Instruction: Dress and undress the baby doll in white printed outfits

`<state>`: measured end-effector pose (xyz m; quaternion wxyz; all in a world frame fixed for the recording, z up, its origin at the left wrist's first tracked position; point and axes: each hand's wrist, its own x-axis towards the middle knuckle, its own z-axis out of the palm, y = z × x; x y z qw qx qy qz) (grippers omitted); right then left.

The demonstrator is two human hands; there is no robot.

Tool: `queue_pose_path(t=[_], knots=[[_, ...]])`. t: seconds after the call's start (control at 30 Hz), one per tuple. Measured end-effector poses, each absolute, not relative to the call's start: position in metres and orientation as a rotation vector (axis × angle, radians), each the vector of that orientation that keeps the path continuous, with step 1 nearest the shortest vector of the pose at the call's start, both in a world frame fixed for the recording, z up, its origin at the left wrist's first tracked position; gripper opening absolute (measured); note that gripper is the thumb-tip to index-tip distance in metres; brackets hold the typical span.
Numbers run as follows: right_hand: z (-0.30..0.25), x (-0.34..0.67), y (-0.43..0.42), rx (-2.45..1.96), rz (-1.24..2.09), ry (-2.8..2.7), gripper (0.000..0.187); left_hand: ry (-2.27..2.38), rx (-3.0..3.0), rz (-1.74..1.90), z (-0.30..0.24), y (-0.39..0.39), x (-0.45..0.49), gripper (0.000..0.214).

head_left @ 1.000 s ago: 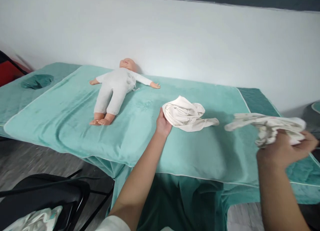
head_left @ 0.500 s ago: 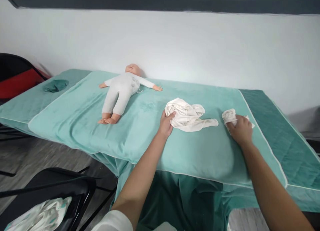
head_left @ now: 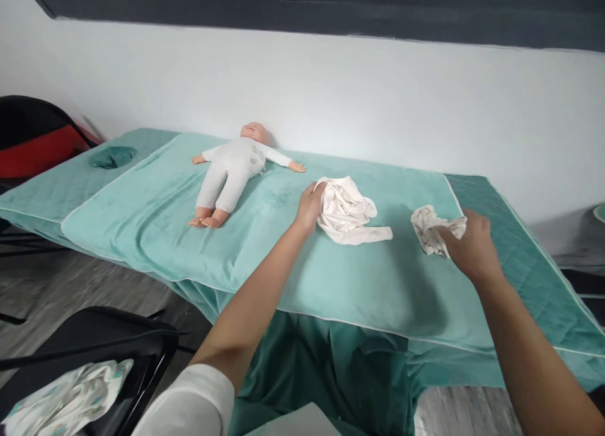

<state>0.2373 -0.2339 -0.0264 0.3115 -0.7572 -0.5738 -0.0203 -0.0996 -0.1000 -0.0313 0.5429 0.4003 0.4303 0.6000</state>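
Note:
My left hand (head_left: 311,208) is closed on the left edge of a bunched cream baby garment (head_left: 347,212), which lies on the green bed cover with one narrow sleeve or leg pointing right. Farther right, my right hand (head_left: 472,244) pinches the right end of a small crumpled cream cloth (head_left: 431,229). That cloth hangs from the fingers toward the cover; whether its lower part touches cannot be made out. To the left a baby doll (head_left: 231,171) in a white bodysuit lies on its back, arms spread and feet toward me.
The green-covered massage bed (head_left: 227,263) stands against a white wall, with a face hole (head_left: 112,157) at its left end. A black chair (head_left: 151,360) at lower left bears a patterned cloth (head_left: 70,398). A red and black chair (head_left: 38,149) stands beyond the left end.
My right hand has lifted the small cloth's right end, moving slightly right. My left hand has moved up along the garment's left edge, which has shifted and bunched more. The view has tilted slightly.

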Motion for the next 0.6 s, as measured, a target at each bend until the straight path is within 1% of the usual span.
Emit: queue_pose_path(t=[0.1,0.17,0.2,0.23,0.33,0.4,0.5,0.53,0.6], knots=[[0.0,0.195,-0.237,-1.717,0.029,-1.624,0.06,1.018,1.484,1.292,0.018,-0.11,-0.106,0.019],[0.017,0.162,-0.236,-1.495,0.24,-1.704,0.059,0.95,1.789,1.157,0.048,-0.123,-0.108,0.017],[0.027,0.145,-0.235,-1.402,0.369,-1.754,0.058,0.918,1.9,1.083,0.061,-0.13,-0.109,0.011],[0.036,0.129,-0.233,-1.322,0.491,-1.782,0.057,0.904,1.964,1.039,0.072,-0.138,-0.109,0.004],[0.059,0.092,-0.222,-1.186,0.694,-1.822,0.052,0.925,1.947,1.029,0.092,-0.159,-0.108,0.013],[0.069,0.077,-0.213,-1.247,0.691,-1.896,0.046,0.95,1.946,1.026,0.095,-0.166,-0.11,0.017],[0.078,0.07,-0.203,-1.391,0.506,-1.993,0.03,1.062,2.158,0.944,0.093,-0.167,-0.119,0.016],[0.081,0.07,-0.201,-1.413,0.422,-2.011,0.027,1.13,2.245,0.907,0.091,-0.166,-0.124,0.015],[0.087,0.074,-0.201,-1.447,0.253,-2.022,0.03,1.295,2.378,0.842,0.088,-0.164,-0.136,0.021]])
